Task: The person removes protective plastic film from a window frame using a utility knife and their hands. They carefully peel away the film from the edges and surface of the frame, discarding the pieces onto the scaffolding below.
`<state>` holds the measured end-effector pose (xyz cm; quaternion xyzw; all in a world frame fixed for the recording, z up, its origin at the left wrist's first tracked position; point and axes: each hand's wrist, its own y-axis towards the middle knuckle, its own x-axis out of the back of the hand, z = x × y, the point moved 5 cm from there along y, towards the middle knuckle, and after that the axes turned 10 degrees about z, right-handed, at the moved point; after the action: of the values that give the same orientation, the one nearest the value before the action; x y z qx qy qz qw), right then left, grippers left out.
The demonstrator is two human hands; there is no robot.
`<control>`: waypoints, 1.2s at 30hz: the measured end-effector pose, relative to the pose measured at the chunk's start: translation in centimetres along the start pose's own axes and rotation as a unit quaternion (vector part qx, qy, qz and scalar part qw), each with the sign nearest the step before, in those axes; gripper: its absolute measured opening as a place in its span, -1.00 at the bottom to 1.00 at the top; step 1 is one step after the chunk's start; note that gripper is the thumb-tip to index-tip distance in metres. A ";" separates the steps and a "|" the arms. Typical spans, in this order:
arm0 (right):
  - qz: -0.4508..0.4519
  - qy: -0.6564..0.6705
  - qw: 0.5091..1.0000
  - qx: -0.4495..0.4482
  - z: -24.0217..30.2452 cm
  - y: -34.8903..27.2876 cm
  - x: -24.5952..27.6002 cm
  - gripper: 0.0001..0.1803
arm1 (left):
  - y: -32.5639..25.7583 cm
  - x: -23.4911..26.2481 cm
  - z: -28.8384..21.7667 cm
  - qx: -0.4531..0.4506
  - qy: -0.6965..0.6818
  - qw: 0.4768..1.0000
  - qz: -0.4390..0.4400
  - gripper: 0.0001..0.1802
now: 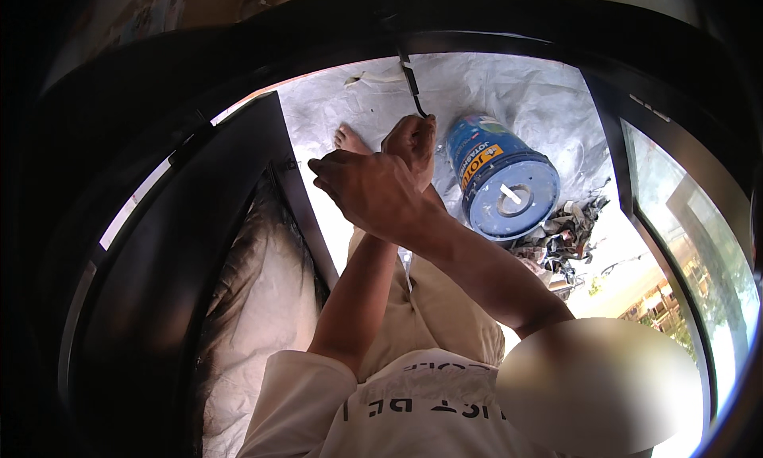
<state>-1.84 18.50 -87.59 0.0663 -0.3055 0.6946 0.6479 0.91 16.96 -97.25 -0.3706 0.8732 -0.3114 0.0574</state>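
My forearms cross in front of me, the right one over the left. Up at the centre, my left hand (409,146) is closed, its fingertips meeting the bent lower end of a thin black rod (411,78). That rod reaches down from the dark frame (318,41) above. My right hand (367,189) is closed too, lower and to the left, with its back toward me. Its fingertips point at the edge of the black panel (151,275) on the left, near a small dark fitting (292,165). Whatever it may hold is hidden.
A blue bucket (459,152) with a lid lies right of my hands. Crumpled dark sheets (566,234) sit beside it. Greyish sheeting (318,100) covers the ground, where a bare foot (350,139) shows. A dark-framed glass pane (699,212) stands at the right.
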 end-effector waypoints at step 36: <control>-0.235 0.715 0.627 -0.201 -14.7 2.3 -1.0 -0.67 | -0.7 4.6 0.1 0.082 -0.379 0.915 0.113 -0.70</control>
<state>0.57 25.19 -100.69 -0.5133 0.1481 0.2693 0.8013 -1.89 13.43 -96.27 -0.3539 0.7933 -0.2090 0.4491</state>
